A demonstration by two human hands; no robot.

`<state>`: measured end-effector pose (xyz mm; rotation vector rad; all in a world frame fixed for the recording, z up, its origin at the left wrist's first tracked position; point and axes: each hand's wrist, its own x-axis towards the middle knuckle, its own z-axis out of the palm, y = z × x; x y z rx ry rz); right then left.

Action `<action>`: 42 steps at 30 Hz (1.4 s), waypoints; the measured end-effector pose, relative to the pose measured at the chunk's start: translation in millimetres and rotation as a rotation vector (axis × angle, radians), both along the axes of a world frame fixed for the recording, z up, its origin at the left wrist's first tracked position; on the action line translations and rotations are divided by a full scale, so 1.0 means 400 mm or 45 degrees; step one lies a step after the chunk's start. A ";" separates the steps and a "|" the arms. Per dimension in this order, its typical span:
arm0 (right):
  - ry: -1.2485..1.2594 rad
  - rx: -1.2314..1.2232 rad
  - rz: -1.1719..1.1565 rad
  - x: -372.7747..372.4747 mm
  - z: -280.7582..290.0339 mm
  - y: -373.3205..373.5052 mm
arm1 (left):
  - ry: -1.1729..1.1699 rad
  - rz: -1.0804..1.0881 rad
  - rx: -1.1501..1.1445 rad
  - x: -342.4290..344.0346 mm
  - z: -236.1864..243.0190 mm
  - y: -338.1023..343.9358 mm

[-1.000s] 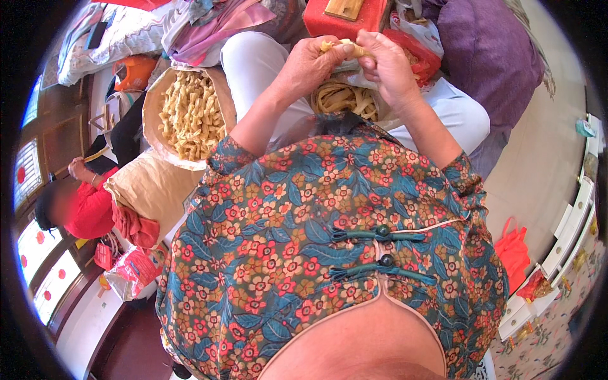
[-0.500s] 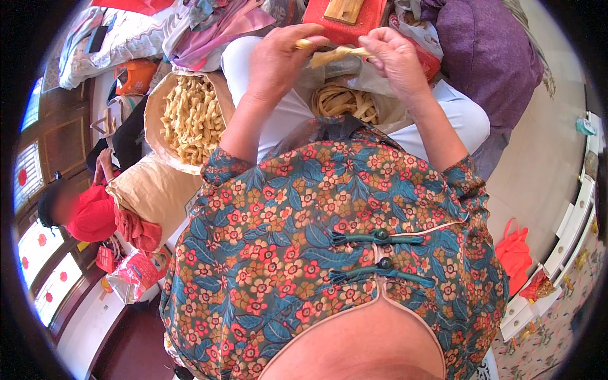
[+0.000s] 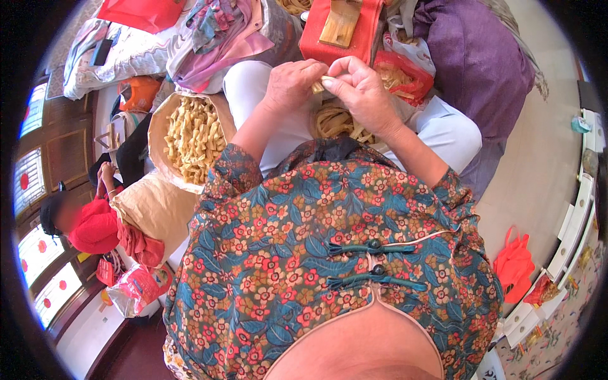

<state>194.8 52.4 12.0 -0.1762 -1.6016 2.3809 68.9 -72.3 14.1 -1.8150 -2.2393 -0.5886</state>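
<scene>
Both hands pinch one small folded straw piece above the lap.
Left hand (image 3: 292,85) and right hand (image 3: 362,90), fingers curled, grip the straw piece (image 3: 323,82); pale straw strips (image 3: 335,120) lie below, a basket (image 3: 159,136) of finished pieces at left.

Both hands meet above the lap: left hand (image 3: 291,85) and right hand (image 3: 364,92) pinch a small straw piece (image 3: 322,82) between them. Coiled strips (image 3: 335,120) lie beneath. A basket (image 3: 158,136) of pieces sits left; a cushion (image 3: 339,28) lies beyond the hands.
</scene>
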 end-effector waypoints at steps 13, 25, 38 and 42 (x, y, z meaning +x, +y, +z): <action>-0.130 0.269 -0.330 -0.114 -0.098 0.167 | -1.903 0.314 0.201 -0.069 -0.007 0.097; -0.162 0.164 -0.455 -0.184 -0.090 0.178 | -1.250 0.501 0.095 -0.141 -0.030 0.164; -0.423 0.758 -0.659 -0.197 -0.267 0.224 | -0.541 0.735 -0.276 -0.135 0.019 0.127; -0.484 0.235 -0.479 -0.083 -0.249 0.264 | -0.868 0.688 0.316 -0.136 0.077 -0.080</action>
